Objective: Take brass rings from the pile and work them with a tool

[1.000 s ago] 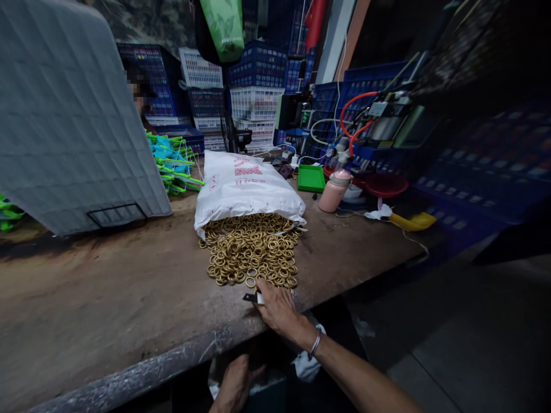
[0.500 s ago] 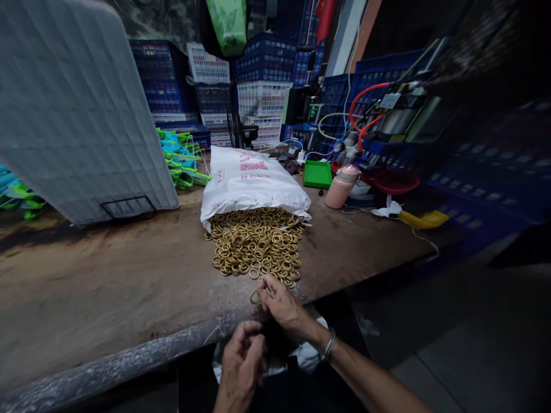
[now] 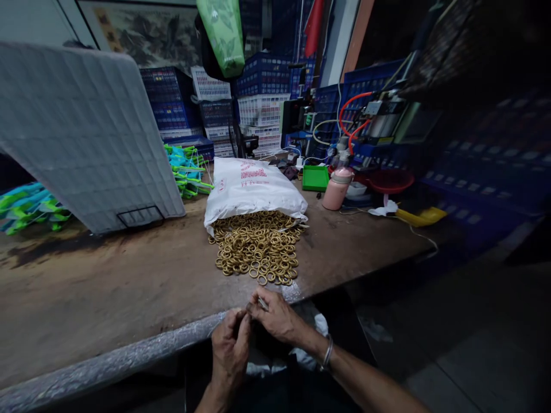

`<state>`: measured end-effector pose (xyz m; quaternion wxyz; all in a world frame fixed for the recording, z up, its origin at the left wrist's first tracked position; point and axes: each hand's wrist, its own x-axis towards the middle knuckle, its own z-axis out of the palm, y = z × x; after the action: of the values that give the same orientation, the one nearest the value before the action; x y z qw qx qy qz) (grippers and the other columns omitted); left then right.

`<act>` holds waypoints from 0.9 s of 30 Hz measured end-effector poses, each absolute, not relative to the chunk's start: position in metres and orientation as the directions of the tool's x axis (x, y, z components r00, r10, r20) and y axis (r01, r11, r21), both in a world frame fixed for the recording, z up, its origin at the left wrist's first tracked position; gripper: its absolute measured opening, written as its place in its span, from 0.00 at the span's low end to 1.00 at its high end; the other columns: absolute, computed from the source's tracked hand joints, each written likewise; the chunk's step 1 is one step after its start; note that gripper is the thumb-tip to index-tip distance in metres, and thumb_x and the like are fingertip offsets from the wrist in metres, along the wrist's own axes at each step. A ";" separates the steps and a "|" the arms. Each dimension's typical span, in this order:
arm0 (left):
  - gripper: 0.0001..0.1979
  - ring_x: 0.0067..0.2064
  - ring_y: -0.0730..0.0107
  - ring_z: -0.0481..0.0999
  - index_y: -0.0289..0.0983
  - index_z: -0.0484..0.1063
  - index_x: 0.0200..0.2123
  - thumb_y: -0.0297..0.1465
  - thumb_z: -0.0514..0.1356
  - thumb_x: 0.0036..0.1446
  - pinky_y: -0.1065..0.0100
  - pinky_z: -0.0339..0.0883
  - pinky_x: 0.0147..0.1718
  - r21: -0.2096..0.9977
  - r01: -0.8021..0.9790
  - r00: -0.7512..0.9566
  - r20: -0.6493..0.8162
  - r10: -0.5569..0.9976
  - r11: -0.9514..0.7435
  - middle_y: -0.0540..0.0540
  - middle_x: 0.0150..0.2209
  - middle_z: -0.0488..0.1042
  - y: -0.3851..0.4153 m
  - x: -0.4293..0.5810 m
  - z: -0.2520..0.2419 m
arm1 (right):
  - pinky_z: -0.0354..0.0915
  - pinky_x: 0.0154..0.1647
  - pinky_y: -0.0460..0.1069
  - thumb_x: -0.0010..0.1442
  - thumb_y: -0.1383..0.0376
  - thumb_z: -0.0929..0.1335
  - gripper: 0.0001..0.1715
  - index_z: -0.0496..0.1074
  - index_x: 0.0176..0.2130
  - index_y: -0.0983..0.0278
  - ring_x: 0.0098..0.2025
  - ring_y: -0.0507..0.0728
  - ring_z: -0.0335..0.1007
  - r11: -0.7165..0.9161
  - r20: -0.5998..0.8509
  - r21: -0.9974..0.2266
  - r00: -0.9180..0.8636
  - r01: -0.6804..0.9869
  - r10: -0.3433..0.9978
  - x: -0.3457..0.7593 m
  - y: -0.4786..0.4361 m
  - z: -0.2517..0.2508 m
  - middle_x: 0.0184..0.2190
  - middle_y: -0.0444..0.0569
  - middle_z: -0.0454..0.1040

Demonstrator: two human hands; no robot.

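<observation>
My two hands meet at the table's front edge, fingertips together. My right hand (image 3: 278, 315), with a bangle at its wrist, is closed in a pinch; a thin pale piece (image 3: 263, 304) shows between its fingers. The brass-coloured ring seen at those fingertips earlier is now hidden where the hands meet. Closed too is my left hand (image 3: 228, 347), thumb against fingers, and what it grips I cannot make out. Just beyond lies a heap of brass-coloured rings (image 3: 258, 249), spilling from the mouth of a white sack (image 3: 262, 192) with red print.
A grey ribbed panel (image 3: 94, 137) stands at left, with green and blue items (image 3: 189, 172) behind it. Right of the sack are a green tray (image 3: 315, 178), a pink bottle (image 3: 337, 189) and a red dish (image 3: 391, 180). Stacked crates (image 3: 263, 109) fill the back.
My right hand has drawn back from the heap's edge with a ring, and my left has risen to meet it. The view has tilted up slightly.
</observation>
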<state>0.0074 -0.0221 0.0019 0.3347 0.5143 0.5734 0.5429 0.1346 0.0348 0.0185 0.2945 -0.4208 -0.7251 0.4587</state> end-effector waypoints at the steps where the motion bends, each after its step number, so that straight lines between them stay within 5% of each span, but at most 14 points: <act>1: 0.07 0.29 0.69 0.68 0.37 0.72 0.26 0.34 0.58 0.48 0.72 0.61 0.31 0.961 0.246 -0.240 0.185 0.953 -0.125 0.49 0.24 0.71 -0.023 0.006 0.003 | 0.50 0.24 0.42 0.55 0.60 0.62 0.10 0.63 0.28 0.65 0.25 0.47 0.53 0.215 0.025 -0.912 -0.476 0.349 0.879 0.133 0.034 0.018 0.21 0.38 0.59; 9: 0.14 0.13 0.83 0.54 0.37 0.63 0.25 0.43 0.55 0.50 0.79 0.46 0.12 0.932 -0.216 -0.076 -0.313 0.947 0.291 0.56 0.16 0.62 -0.020 0.008 0.001 | 0.50 0.24 0.42 0.56 0.62 0.60 0.11 0.62 0.25 0.65 0.24 0.47 0.54 0.203 0.024 -0.910 -0.442 0.362 0.897 0.131 0.034 0.018 0.20 0.39 0.60; 16: 0.13 0.16 0.84 0.59 0.37 0.62 0.28 0.41 0.57 0.50 0.81 0.52 0.13 0.898 -0.331 -0.037 -0.320 0.947 0.290 0.55 0.20 0.66 -0.020 0.008 -0.003 | 0.55 0.27 0.43 0.59 0.63 0.55 0.14 0.62 0.26 0.65 0.24 0.48 0.60 0.182 0.022 -0.925 -0.430 0.333 0.903 0.133 0.034 0.019 0.19 0.41 0.63; 20: 0.14 0.16 0.82 0.61 0.37 0.61 0.27 0.42 0.57 0.48 0.80 0.54 0.13 0.922 -0.283 -0.089 -0.301 0.949 0.266 0.55 0.20 0.66 -0.020 0.011 -0.007 | 0.54 0.28 0.44 0.54 0.68 0.58 0.06 0.63 0.30 0.64 0.26 0.50 0.61 0.332 0.067 -0.781 -0.458 0.529 0.886 0.138 0.028 0.009 0.22 0.43 0.66; 27: 0.15 0.16 0.82 0.60 0.37 0.62 0.27 0.44 0.57 0.47 0.79 0.55 0.14 0.955 -0.215 -0.091 -0.227 0.970 0.204 0.57 0.17 0.62 -0.016 0.016 -0.004 | 0.53 0.30 0.45 0.44 0.74 0.58 0.19 0.63 0.38 0.63 0.30 0.53 0.65 0.481 0.039 -0.557 -0.557 0.677 0.829 0.145 0.025 0.004 0.28 0.46 0.71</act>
<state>0.0158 -0.0161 -0.0041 0.5708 0.3590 0.5255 0.5189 0.1447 0.0248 0.0042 0.1534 -0.4448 -0.8468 0.2482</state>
